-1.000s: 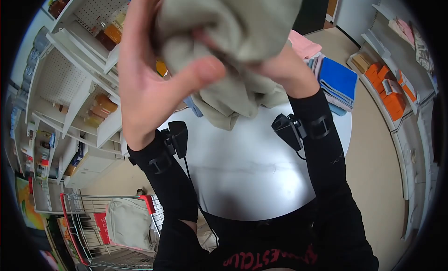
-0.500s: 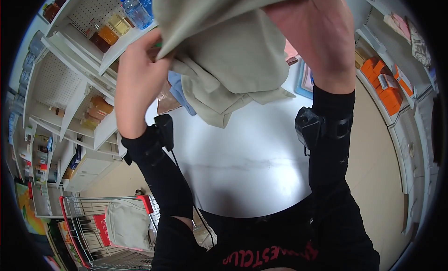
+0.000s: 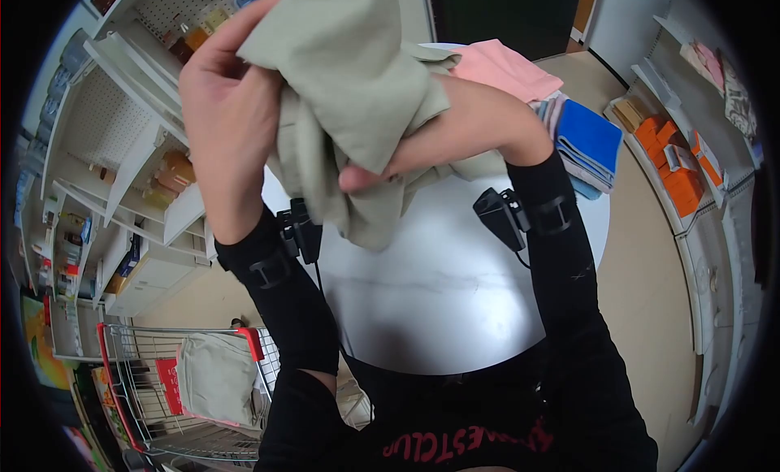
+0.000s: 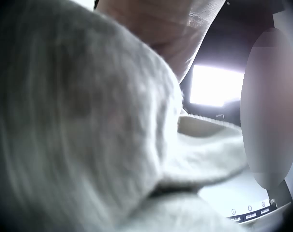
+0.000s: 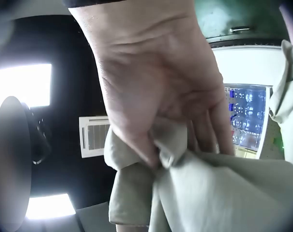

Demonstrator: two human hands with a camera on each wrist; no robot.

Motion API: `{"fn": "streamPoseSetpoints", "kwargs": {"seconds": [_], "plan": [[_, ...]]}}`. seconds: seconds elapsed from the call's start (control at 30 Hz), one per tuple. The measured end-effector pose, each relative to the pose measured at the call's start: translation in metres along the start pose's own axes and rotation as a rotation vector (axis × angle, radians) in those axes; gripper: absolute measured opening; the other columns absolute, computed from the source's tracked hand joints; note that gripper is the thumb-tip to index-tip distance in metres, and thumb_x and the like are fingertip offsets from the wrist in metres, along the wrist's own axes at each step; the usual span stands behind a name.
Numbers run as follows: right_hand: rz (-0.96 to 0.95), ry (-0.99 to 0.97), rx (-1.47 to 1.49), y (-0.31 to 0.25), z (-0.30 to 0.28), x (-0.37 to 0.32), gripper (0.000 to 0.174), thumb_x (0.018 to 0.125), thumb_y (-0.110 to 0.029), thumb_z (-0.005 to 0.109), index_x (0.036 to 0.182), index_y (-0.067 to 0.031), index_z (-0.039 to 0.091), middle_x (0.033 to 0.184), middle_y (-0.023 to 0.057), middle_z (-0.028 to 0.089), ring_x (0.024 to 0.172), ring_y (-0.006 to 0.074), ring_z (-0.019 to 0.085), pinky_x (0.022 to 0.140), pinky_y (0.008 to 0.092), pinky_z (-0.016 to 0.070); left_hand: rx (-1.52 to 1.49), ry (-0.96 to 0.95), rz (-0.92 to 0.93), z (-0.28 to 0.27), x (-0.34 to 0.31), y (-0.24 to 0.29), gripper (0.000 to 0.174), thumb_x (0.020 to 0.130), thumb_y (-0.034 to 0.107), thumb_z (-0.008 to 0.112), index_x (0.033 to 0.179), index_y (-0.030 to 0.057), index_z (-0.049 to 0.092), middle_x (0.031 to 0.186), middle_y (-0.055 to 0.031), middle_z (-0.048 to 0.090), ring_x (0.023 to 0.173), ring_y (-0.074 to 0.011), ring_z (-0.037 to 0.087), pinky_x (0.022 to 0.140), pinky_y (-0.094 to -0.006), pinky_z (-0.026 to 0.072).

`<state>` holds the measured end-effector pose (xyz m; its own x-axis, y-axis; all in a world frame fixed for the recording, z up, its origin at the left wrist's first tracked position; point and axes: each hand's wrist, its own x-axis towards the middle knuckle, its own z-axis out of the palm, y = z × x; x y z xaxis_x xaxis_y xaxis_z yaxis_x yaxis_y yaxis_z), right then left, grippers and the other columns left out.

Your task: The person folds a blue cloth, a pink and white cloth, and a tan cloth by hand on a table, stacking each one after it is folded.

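A grey-green cloth (image 3: 345, 74) hangs bunched between both hands above the round white table (image 3: 431, 301). The left hand (image 3: 231, 119) grips its left side near the top, the fingertips hidden behind fabric. From the right, the right hand (image 3: 439, 131) reaches into the cloth, its thumb showing below a fold. In the right wrist view the right hand (image 5: 161, 82) pinches a bunched part of the cloth (image 5: 214, 193) between thumb and fingers. Blurred cloth (image 4: 78, 125) fills much of the left wrist view.
Pink cloth (image 3: 508, 70) and a folded stack with a blue piece (image 3: 589, 139) on top lie on the table's far right. At lower left stands a cart (image 3: 122, 391) holding grey-green cloth (image 3: 215, 378). Shelves line both sides.
The right hand has moved down and left from its raised place at the upper right. The cloth, spread wide half a second ago, is now more gathered, and the pink cloth shows again.
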<state>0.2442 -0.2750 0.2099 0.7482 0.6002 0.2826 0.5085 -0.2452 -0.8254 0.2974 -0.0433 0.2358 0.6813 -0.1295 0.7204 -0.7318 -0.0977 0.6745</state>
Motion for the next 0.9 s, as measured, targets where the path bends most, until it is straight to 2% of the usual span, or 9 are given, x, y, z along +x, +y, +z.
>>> {"fn": "streamPoseSetpoints", "kwargs": {"seconds": [0.13,0.2,0.33,0.47,0.6,0.7,0.73,0.83,0.9], "plan": [[0.199,0.208,-0.010,0.002,-0.026,0.001,0.064,0.093,-0.047,0.081,0.136,-0.0022,0.068,0.123,0.0078,0.075,0.102,0.0153,0.072,0.093,0.0266,0.0549,0.044,0.176,0.040,-0.008,-0.001,0.010,0.037,0.099,0.001,0.065,0.136,-0.0026,0.070,0.125,-0.0101,0.076,0.110,-0.0139,0.071,0.097,-0.0268,0.0548],[-0.067,0.725,0.079,0.008,-0.035,0.003,0.044,0.095,-0.007,0.073,0.136,0.0036,0.063,0.134,0.0108,0.067,0.123,0.0193,0.063,0.106,0.0312,0.0488,0.038,0.281,0.076,-0.012,0.001,0.013,0.037,0.099,0.001,0.065,0.135,-0.0022,0.070,0.124,-0.0098,0.076,0.110,-0.0134,0.071,0.097,-0.0266,0.0548],[-0.290,1.076,-0.168,0.020,-0.058,-0.007,0.034,0.093,-0.006,0.070,0.126,0.0041,0.068,0.115,0.0097,0.074,0.114,0.0190,0.068,0.100,0.0325,0.0520,0.368,0.352,0.209,-0.034,0.003,0.007,0.038,0.099,0.001,0.065,0.136,-0.0013,0.070,0.121,-0.0091,0.077,0.106,-0.0118,0.071,0.096,-0.0256,0.0544],[-0.500,1.076,-0.668,0.011,-0.074,-0.026,0.029,0.098,-0.007,0.067,0.126,0.0022,0.068,0.111,0.0074,0.075,0.113,0.0154,0.068,0.097,0.0306,0.0528,0.355,0.419,0.149,-0.054,0.003,0.001,0.040,0.099,0.001,0.060,0.137,0.0020,0.068,0.119,-0.0055,0.074,0.092,-0.0091,0.068,0.084,-0.0244,0.0539],[-0.402,1.087,-0.131,0.028,-0.085,-0.018,0.023,0.105,-0.011,0.064,0.125,0.0000,0.069,0.112,0.0059,0.075,0.108,0.0123,0.068,0.093,0.0271,0.0528,0.440,0.477,0.061,-0.063,0.006,-0.006,0.040,0.100,0.002,0.060,0.139,0.0015,0.067,0.120,-0.0048,0.074,0.098,-0.0096,0.066,0.090,-0.0260,0.0517],[-1.045,0.480,1.004,0.042,-0.090,-0.005,0.023,0.111,-0.018,0.059,0.122,-0.0004,0.070,0.109,0.0039,0.074,0.100,0.0107,0.069,0.088,0.0244,0.0541,0.244,0.525,0.144,-0.074,0.011,-0.016,0.041,0.100,0.004,0.059,0.140,0.0016,0.067,0.125,-0.0064,0.074,0.105,-0.0140,0.067,0.099,-0.0293,0.0497],[-1.044,0.480,1.006,0.044,-0.090,-0.005,0.023,0.111,-0.018,0.059,0.122,-0.0004,0.070,0.109,0.0039,0.074,0.100,0.0107,0.069,0.088,0.0244,0.0541,0.246,0.526,0.143,-0.082,0.007,-0.015,0.041,0.100,0.004,0.059,0.140,0.0016,0.067,0.125,-0.0064,0.074,0.105,-0.0140,0.067,0.099,-0.0293,0.0497],[-0.845,0.576,0.905,0.021,-0.049,-0.028,0.025,0.111,-0.020,0.058,0.121,-0.0003,0.070,0.108,0.0034,0.074,0.097,0.0105,0.069,0.086,0.0243,0.0544,-0.536,0.319,0.058,-0.105,-0.012,-0.003,0.037,0.100,0.005,0.060,0.135,0.0011,0.068,0.126,-0.0081,0.074,0.113,-0.0189,0.067,0.106,-0.0321,0.0468],[-0.712,0.642,0.834,0.000,-0.009,-0.038,0.026,0.112,-0.021,0.058,0.121,-0.0003,0.070,0.107,0.0030,0.074,0.096,0.0104,0.069,0.085,0.0243,0.0546,-0.400,0.274,0.084,-0.095,-0.011,-0.006,0.036,0.100,0.005,0.060,0.134,0.0012,0.068,0.126,-0.0084,0.074,0.112,-0.0192,0.068,0.105,-0.0322,0.0474]]}}
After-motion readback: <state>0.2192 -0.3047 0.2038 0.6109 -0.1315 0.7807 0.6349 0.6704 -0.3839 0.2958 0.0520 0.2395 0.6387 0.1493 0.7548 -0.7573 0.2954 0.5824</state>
